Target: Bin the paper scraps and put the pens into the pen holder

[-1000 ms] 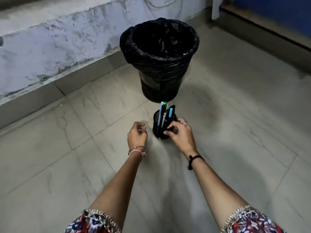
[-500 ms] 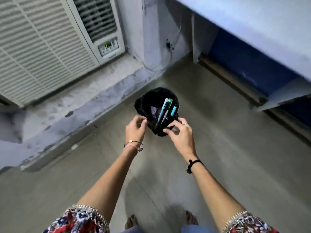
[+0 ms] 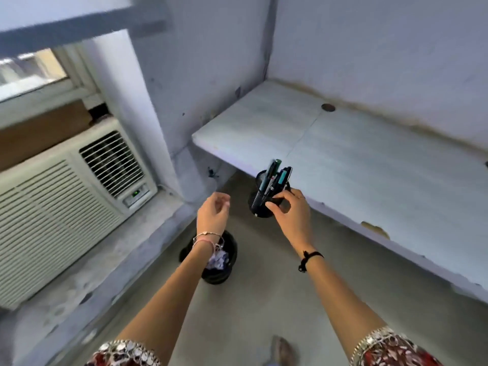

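My right hand (image 3: 289,211) grips a black mesh pen holder (image 3: 260,200) in the air, just short of the front edge of a pale stone shelf (image 3: 356,154). Several pens (image 3: 276,178), blue, green and black, stand in the holder. My left hand (image 3: 212,215) hovers to the holder's left, holding nothing, with its fingers loosely curled. Far below on the floor stands the black-lined bin (image 3: 211,260), partly hidden by my left forearm. White crumpled paper scraps (image 3: 217,260) lie inside it.
A window air conditioner (image 3: 66,196) sits on a ledge at left under a window. A small round dark spot (image 3: 328,108) shows near the back of the shelf, beside the wall. The grey tiled floor (image 3: 264,299) lies below, with my foot (image 3: 281,348) at the bottom.
The pen holder has gone from the floor up to shelf height in my right hand. The view has risen, so the bin now lies far below.
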Motion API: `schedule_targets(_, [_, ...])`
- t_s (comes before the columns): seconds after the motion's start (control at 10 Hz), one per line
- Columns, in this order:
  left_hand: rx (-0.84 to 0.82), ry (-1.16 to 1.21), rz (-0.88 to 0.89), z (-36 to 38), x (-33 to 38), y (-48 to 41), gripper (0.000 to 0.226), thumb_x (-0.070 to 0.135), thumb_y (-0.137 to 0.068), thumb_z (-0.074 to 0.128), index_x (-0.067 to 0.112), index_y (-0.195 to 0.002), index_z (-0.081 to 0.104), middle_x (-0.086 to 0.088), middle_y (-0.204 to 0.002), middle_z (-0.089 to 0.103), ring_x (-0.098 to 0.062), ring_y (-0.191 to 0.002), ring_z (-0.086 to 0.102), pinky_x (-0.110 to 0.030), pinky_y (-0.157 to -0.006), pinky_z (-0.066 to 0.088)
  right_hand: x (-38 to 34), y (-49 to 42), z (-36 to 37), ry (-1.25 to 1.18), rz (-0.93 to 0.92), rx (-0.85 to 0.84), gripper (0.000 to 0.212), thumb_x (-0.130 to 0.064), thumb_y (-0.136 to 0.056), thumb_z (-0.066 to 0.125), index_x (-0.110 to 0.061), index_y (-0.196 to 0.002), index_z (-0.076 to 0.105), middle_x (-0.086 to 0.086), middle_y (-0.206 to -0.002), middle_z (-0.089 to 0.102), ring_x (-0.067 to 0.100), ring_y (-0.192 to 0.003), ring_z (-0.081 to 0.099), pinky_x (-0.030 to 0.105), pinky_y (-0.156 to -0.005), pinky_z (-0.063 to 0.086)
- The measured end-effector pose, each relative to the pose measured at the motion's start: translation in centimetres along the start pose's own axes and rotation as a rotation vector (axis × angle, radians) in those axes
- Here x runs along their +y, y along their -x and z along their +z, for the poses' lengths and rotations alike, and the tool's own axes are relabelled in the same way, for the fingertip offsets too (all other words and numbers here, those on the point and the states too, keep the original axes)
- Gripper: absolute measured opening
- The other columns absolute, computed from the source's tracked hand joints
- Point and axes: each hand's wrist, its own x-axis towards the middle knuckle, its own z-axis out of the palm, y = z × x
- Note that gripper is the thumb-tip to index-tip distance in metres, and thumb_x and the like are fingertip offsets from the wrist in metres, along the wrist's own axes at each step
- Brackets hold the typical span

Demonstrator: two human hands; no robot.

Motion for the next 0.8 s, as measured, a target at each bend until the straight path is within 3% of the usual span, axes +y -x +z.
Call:
schedule_targets(0.1, [-0.002, 0.012, 0.020, 4.0, 3.2, -3.2, 0.015, 0.006, -0.084, 0.054, 0.014, -0.092, 0.063, 0.000, -0.090, 0.066, -0.011, -0.076, 0.057, -0.010, -0.066, 0.042, 2.6, -6.0, -3.4, 0.012, 0.030, 0.063, 0.015, -0.022, -0.081, 0.072, -0.013, -0.091, 0.066, 0.003, -0.110, 0.054, 0.012, -0.087, 0.056, 0.035, -0.086, 0.055])
schedule_targets(0.2, [-0.036, 0.008, -0.029, 8.2, 4.6, -5.4, 0.019, 0.007, -0.085, 0.054, 0.011, -0.101, 0.063, -0.003, -0.101, 0.068, -0.014, -0.086, 0.060, -0.022, -0.077, 0.044, 5.9, -10.5, -5.8, 0.063, 0.086, 0.074, 0.015, -0.019, -0.081, 0.072, -0.011, -0.091, 0.064, 0.007, -0.118, 0.053, 0.022, -0.095, 0.061, 0.042, -0.090, 0.055])
schedule_targets(0.5, [-0.122, -0.038, -0.087, 18.5, 5.5, -10.5, 0.026, 0.009, -0.088, 0.053, 0.015, -0.113, 0.059, -0.001, -0.121, 0.064, -0.018, -0.110, 0.059, -0.024, -0.084, 0.043, 14.2, -20.0, -9.1, 0.088, 0.170, 0.087, 0.013, -0.013, -0.083, 0.070, -0.008, -0.093, 0.063, 0.012, -0.125, 0.051, 0.029, -0.102, 0.062, 0.045, -0.094, 0.053])
schedule_targets(0.6, [-0.142, -0.089, -0.097, 19.6, 5.1, -10.9, 0.026, 0.008, -0.088, 0.053, 0.015, -0.113, 0.058, -0.001, -0.121, 0.063, -0.016, -0.109, 0.058, -0.023, -0.082, 0.042, 15.1, -20.8, -9.1, 0.069, 0.155, 0.054, 0.014, -0.013, -0.084, 0.068, -0.011, -0.096, 0.062, 0.010, -0.125, 0.051, 0.028, -0.103, 0.063, 0.045, -0.093, 0.054])
schedule_targets(0.8, [-0.122, -0.050, -0.107, 19.8, 6.2, -11.6, 0.023, 0.006, -0.088, 0.051, 0.012, -0.108, 0.060, 0.000, -0.112, 0.067, -0.013, -0.092, 0.061, -0.026, -0.084, 0.048, 15.3, -20.4, -9.4, 0.047, 0.187, 0.146, 0.040, -0.010, -0.086, 0.066, -0.014, -0.122, 0.050, 0.012, -0.127, 0.057, 0.028, -0.111, 0.058, 0.045, -0.090, 0.054])
